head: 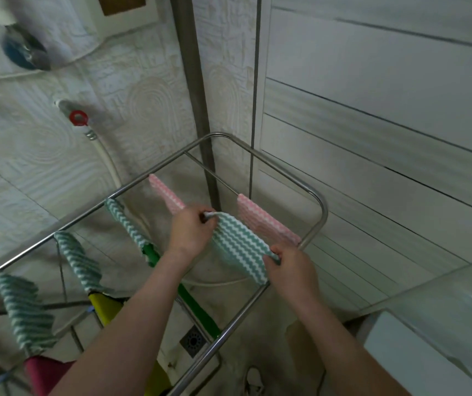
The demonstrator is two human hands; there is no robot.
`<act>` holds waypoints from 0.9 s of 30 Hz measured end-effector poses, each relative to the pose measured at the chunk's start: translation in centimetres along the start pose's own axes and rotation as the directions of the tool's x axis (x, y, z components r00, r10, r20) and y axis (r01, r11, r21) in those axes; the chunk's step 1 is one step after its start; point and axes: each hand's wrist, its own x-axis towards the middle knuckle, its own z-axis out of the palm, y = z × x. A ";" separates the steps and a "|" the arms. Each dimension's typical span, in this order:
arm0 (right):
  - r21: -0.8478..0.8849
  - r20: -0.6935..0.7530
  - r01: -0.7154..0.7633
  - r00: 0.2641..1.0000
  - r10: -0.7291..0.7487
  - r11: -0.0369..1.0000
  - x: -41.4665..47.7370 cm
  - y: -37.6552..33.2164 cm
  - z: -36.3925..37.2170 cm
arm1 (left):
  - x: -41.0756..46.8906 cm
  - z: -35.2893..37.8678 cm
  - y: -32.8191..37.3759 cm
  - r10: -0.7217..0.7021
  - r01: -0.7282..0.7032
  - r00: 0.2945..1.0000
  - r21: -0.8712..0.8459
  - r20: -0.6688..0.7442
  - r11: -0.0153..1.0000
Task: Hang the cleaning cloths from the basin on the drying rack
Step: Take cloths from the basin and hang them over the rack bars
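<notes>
The stretched cloth [240, 247] near the drying rack's [80, 215] right edge has teal-green and white zigzag stripes. Toward the far right corner, the pink cloth [266, 221] has the same zigzag in pink and white. Along the left edge, the far cloth [127, 227], middle cloth [79, 261] and near cloth [26, 312] repeat the teal-and-white zigzag. The rack is silver metal. Below it show a bright green handle [197, 304], a yellow piece [106, 307] and a magenta piece [43, 372]. The embossed wall [149, 98] is white with arch patterns, and a red ring [78, 118] sits above a white hose [109, 161].
</notes>
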 end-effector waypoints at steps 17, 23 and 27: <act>-0.234 0.177 0.287 0.952 -0.249 0.929 0.6 1.1 1.8 | -1.8 3.5 -2.7 0.054 -0.067 0.994 0.146 0.096 0.987; -0.270 0.175 0.251 0.962 -0.209 0.930 -0.1 0.0 2.7 | -3.9 4.5 -3.3 0.027 -0.064 0.985 0.215 0.169 0.975; -0.234 0.093 0.269 0.963 -0.254 0.934 -0.5 0.0 3.4 | -4.4 4.6 -3.0 0.030 -0.061 0.989 0.218 0.144 0.974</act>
